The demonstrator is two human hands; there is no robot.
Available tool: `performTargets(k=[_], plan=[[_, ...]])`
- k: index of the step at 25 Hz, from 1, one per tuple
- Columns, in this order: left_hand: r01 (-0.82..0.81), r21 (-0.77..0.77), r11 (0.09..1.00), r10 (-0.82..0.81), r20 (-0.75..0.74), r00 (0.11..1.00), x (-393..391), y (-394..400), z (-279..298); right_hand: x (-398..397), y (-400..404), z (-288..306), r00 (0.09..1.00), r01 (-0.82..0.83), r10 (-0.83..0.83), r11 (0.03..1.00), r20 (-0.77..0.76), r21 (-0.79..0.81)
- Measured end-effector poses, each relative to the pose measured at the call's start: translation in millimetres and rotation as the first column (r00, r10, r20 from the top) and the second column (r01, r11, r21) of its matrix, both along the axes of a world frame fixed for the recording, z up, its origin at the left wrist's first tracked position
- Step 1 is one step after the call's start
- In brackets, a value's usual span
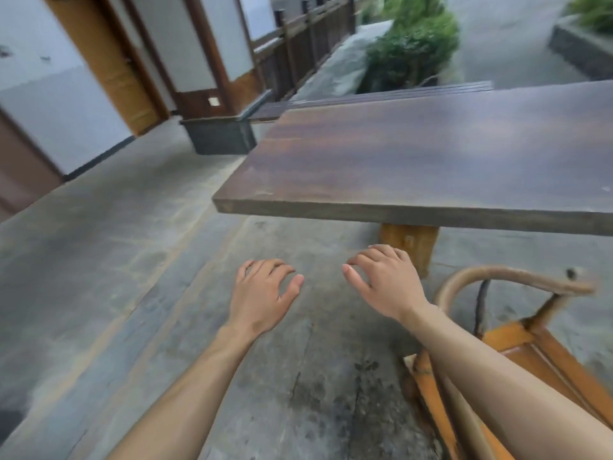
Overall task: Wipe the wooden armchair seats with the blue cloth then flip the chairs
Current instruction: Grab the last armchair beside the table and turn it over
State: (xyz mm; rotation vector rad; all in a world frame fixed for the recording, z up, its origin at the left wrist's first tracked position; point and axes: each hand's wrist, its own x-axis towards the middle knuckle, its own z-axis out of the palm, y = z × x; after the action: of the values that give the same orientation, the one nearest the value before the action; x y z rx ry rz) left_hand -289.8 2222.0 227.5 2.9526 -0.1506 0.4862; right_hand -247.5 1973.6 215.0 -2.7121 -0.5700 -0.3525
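A wooden armchair [517, 330] with a curved brown armrest and orange frame stands at the lower right, partly hidden under my right forearm. My left hand [262, 295] hovers over the stone floor, palm down, fingers spread, holding nothing. My right hand [381, 280] hovers beside it, just left of the chair's curved rail, fingers loosely bent and empty. No blue cloth is in view.
A large dark wooden table [414, 161] on an orange leg [409, 244] fills the right and centre. A slatted bench [381, 97] lies behind it. Pillars, doors and a wall stand at the left; shrubs [414, 48] are beyond. Grey stone floor [132, 260] spreads left.
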Motion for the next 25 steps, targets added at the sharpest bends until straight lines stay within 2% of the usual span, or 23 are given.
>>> performTargets(k=[3, 7, 10, 13, 17, 19, 23, 25], plan=[[0.232, -0.020, 0.972, -0.231, 0.061, 0.971, 57.2, -29.2, -4.1, 8.6, -32.7, -2.4, 0.980, 0.199, -0.198, 0.980, 0.016, -0.018], [0.522, -0.053, 0.851, -0.517, 0.080, 0.852, 118.0, -62.4, -23.3, -18.4, -62.1, -11.4, 0.859, 0.512, -0.511, 0.858, 0.040, -0.041], [0.712, -0.069, 0.699, -0.701, 0.134, 0.701, 129.3, -82.3, -39.3, -73.6, -57.3, -14.7, 0.698, 0.715, -0.716, 0.695, 0.010, -0.079], [0.865, -0.079, 0.496, -0.850, 0.158, 0.502, 108.4, -85.7, -48.6, -149.3, -27.7, -17.7, 0.507, 0.859, -0.862, 0.504, 0.010, -0.088], [0.960, -0.096, 0.265, -0.954, 0.119, 0.275, 61.0, -87.2, -57.5, -238.2, 19.9, -18.7, 0.265, 0.964, -0.962, 0.262, 0.064, -0.044], [0.979, -0.105, 0.176, -0.978, 0.090, 0.186, 36.4, -93.9, -58.3, -280.0, 43.4, -23.9, 0.153, 0.988, -0.984, 0.150, 0.091, -0.036], [0.995, -0.083, 0.061, -0.997, 0.033, 0.064, -0.8, -101.8, -67.2, -348.3, 70.1, -34.6, -0.004, 1.000, -0.998, -0.005, 0.062, -0.012], [0.996, -0.078, 0.049, -0.999, 0.013, 0.050, -5.1, -102.8, -75.6, -366.1, 78.9, -41.0, -0.040, 0.999, -0.999, -0.040, 0.028, -0.020]])
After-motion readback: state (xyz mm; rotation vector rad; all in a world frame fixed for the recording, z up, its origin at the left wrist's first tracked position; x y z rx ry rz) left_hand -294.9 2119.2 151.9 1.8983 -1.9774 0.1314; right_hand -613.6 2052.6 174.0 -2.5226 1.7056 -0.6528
